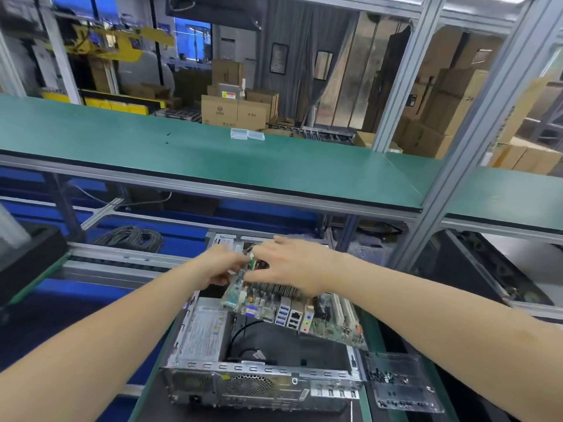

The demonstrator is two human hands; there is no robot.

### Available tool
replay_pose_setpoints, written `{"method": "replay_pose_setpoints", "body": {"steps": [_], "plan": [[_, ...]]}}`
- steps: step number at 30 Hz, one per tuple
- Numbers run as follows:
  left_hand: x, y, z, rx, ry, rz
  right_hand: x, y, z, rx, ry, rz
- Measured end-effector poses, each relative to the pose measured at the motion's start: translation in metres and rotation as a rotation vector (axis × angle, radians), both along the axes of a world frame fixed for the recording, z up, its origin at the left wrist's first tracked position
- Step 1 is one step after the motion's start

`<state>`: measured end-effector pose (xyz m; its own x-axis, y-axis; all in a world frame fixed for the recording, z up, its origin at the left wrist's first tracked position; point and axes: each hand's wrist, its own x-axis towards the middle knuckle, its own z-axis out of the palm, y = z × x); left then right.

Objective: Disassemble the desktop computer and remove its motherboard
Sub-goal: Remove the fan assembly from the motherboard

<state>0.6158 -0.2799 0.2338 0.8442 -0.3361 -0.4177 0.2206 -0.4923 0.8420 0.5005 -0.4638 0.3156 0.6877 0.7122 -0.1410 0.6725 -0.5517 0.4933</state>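
Note:
An open silver desktop case lies on the bench with its rear panel toward me. The green motherboard is lifted and tilted above the case, its rear ports facing me. My left hand grips the board's far left edge. My right hand lies over the top of the board and its heatsink, fingers spread and curled down on it. Inside the case I see the power supply at the left and loose black cables on the floor of the case.
A clear plastic tray with several small screws sits right of the case. A green shelf spans above the bench, carrying small clear boxes. Aluminium frame posts stand at the right. A coil of grey cable lies at the back left.

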Motion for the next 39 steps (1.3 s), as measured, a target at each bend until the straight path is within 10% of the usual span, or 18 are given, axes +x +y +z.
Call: {"method": "replay_pose_setpoints", "body": {"steps": [8, 19, 31, 35, 39], "plan": [[-0.014, 0.014, -0.014, 0.491, -0.263, -0.118, -0.015, 0.03, -0.047, -0.272, -0.068, 0.065], [-0.006, 0.019, -0.024, 0.51, -0.423, -0.043, -0.014, 0.03, -0.065, -0.237, -0.07, 0.101], [0.021, 0.034, -0.021, 0.225, -0.698, -0.105, -0.012, 0.004, -0.065, 0.855, 0.477, -0.391], [0.021, 0.045, -0.003, -0.004, -0.435, -0.192, -0.009, 0.004, -0.075, 0.979, 0.552, -0.581], [0.018, 0.055, 0.003, 0.21, -0.133, -0.571, -0.008, -0.001, -0.081, 0.963, 0.582, -0.61]]}}
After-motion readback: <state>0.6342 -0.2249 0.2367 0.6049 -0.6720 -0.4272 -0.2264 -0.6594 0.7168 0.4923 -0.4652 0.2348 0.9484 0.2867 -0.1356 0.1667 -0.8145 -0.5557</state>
